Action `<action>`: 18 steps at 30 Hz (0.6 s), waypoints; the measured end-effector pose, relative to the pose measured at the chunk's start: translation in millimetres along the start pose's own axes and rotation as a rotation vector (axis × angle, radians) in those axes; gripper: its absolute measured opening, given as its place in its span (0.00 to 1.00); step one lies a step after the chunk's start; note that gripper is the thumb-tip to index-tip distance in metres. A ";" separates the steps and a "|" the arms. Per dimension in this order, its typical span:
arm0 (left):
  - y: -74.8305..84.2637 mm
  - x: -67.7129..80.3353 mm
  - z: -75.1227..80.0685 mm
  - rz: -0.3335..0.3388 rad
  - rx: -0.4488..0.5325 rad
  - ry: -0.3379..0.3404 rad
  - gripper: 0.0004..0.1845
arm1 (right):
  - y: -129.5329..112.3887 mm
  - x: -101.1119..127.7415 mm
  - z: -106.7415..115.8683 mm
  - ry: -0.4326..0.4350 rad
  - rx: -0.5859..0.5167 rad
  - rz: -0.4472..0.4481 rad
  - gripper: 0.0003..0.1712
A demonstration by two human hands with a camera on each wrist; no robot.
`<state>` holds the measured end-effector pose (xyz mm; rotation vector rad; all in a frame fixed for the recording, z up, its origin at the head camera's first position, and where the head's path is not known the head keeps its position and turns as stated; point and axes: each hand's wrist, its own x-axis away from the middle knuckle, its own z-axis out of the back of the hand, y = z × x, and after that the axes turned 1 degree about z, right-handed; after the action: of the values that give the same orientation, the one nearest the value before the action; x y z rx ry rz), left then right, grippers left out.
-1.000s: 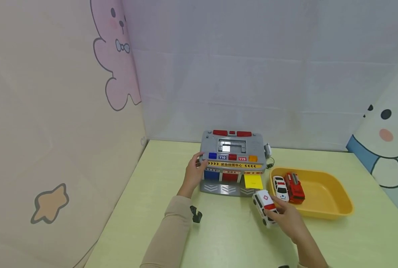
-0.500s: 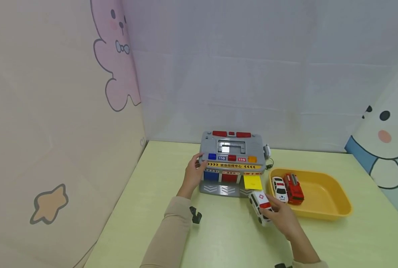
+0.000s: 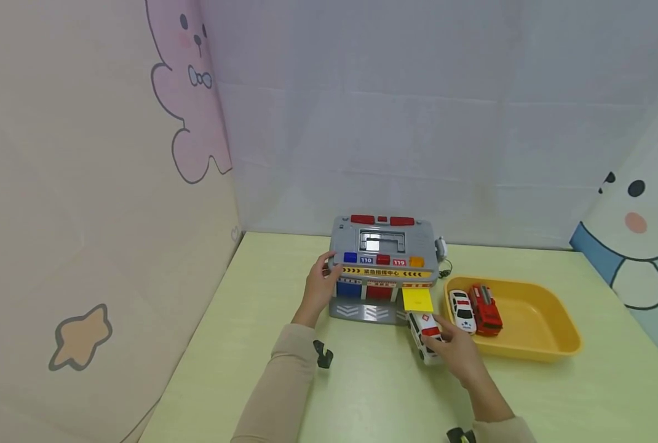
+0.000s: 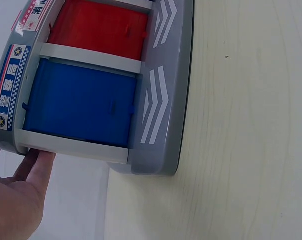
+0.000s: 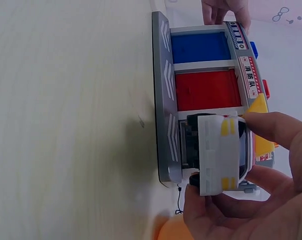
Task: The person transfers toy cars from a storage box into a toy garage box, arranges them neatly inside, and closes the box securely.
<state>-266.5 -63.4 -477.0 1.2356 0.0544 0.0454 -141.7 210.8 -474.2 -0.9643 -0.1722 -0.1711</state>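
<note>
My left hand (image 3: 320,288) holds the left end of the grey toy emergency station (image 3: 347,239); in the left wrist view its fingers (image 4: 41,172) lie against the side wall. A white toy ambulance (image 3: 427,335) with a red stripe is gripped by my right hand (image 3: 460,354), thumb on one side and fingers on the other. The ambulance's far end points at the right bay, over the ramp (image 5: 171,160) and beneath the raised yellow door (image 3: 417,299). The blue door (image 4: 83,102) and red door (image 4: 101,27) are down. The bay's inside is mostly hidden by the ambulance.
To the right stands a yellow tray (image 3: 534,354) holding a white police car (image 3: 462,312) and a red fire truck (image 3: 487,311). A small white handset (image 3: 441,248) with a dark cord hangs at the station's right side. Fabric walls rise behind and left of the table.
My right hand has moved the ambulance left and forward, from in front of the ramp to the bay under the yellow door. My left hand stays on the station.
</note>
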 end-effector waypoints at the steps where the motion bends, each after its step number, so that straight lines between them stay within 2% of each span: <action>1: -0.3 -0.4 -0.1 0.002 -0.001 0.001 0.25 | 0.1 -1.0 -0.9 0.005 -0.003 0.002 0.39; 18: 1.7 -0.2 1.1 0.006 -0.009 -0.007 0.25 | 0.2 -20.7 -16.4 0.048 -0.064 -0.041 0.40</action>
<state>-266.6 -63.9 -475.0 1.2269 0.0439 0.0464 -160.7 198.7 -488.1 -1.0203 -0.1425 -0.2382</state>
